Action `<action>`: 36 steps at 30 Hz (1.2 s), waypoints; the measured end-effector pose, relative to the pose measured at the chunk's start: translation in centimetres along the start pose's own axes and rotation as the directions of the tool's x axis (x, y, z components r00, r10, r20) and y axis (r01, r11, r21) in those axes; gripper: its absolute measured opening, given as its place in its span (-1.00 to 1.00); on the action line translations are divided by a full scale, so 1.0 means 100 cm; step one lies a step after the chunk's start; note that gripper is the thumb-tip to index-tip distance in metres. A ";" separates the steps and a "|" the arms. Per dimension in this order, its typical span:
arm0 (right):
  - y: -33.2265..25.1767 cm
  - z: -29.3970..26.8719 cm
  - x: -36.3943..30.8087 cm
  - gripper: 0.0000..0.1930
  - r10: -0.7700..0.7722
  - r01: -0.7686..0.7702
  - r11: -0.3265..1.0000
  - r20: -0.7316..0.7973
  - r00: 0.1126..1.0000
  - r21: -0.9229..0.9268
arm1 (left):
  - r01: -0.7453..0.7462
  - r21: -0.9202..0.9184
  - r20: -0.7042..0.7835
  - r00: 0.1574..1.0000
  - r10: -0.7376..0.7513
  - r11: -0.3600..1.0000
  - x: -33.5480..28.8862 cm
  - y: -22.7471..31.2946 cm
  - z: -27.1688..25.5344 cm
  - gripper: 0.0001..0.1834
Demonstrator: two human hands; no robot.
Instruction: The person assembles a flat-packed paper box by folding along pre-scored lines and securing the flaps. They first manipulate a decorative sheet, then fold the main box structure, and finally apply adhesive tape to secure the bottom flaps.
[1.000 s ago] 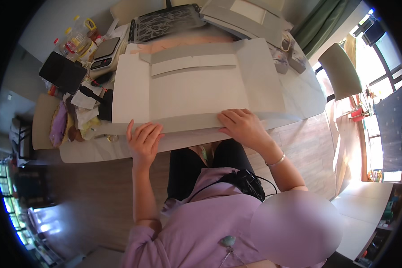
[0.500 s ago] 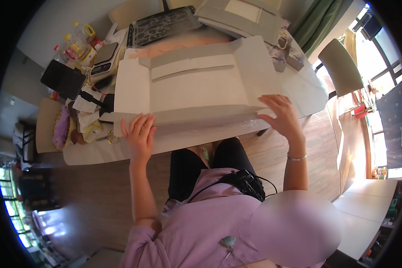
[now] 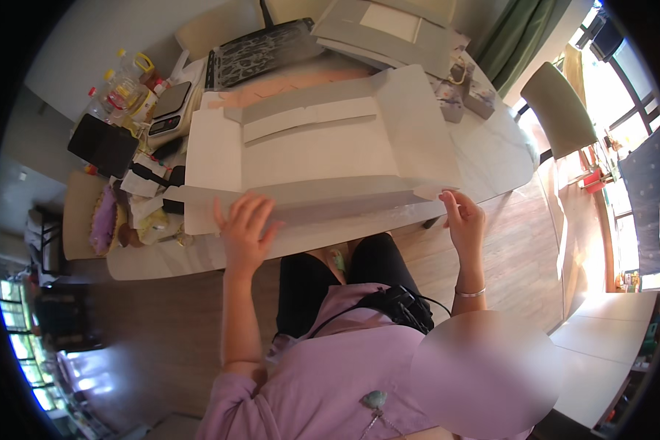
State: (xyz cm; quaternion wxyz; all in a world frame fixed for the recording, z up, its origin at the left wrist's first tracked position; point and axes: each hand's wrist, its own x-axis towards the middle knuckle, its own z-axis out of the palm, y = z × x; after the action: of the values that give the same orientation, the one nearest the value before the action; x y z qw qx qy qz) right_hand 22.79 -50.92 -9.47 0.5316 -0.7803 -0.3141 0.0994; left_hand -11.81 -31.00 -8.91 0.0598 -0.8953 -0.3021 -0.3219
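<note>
Head view: pale marbled table (image 3: 495, 158) from lower left to right of centre. On top, mid-frame, white cardboard blank (image 3: 319, 158), lying open, side panels spread left and right, front flap (image 3: 330, 189) angled up along near edge. At upper right, grey-and-white cardboard pieces (image 3: 378, 37), stacked, just beyond blank. At upper centre-left, black patterned tray (image 3: 260, 53). At upper left, clear bottles (image 3: 128, 89) with coloured caps; below these, dark flat panel (image 3: 103, 144); to its right, digital scale (image 3: 170, 105). Below blank's left front edge, left hand (image 3: 247, 224): open, fingers spread, fingertips over front flap; contact unclear. At blank's right front corner, right hand (image 3: 463, 224): fingers curled, thumb and forefinger beside small corner tab (image 3: 427, 193); cannot tell whether pinching card. At right wrist, thin silvery bracelet (image 3: 471, 294).
</note>
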 end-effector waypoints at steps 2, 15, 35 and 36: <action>-0.015 0.005 -0.003 -0.67 0.158 -0.204 0.873 0.138 0.978 0.443 | -0.079 -0.098 -0.026 0.997 0.076 0.992 0.006 0.012 0.008 -0.64; -0.004 0.005 0.007 -0.93 0.157 -0.483 0.290 0.457 0.875 0.826 | -0.063 -0.188 -0.107 0.993 0.044 0.980 0.021 0.030 0.002 -0.39; -0.010 -0.007 0.012 -0.81 0.115 -0.150 0.714 0.096 0.989 0.684 | -0.212 -0.015 0.135 0.968 0.212 0.977 0.038 0.037 0.011 -0.23; -0.009 -0.007 0.012 -0.81 0.106 -0.139 0.745 0.090 0.990 0.652 | -0.219 -0.034 0.145 0.964 0.222 0.975 0.033 0.034 0.018 -0.25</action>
State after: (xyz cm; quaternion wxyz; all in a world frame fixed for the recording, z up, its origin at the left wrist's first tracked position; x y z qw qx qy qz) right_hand 23.70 -50.57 -8.19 0.7561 -0.5606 -0.2198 0.2562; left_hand -6.80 -31.54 -8.00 0.0647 -0.9452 -0.2015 -0.2485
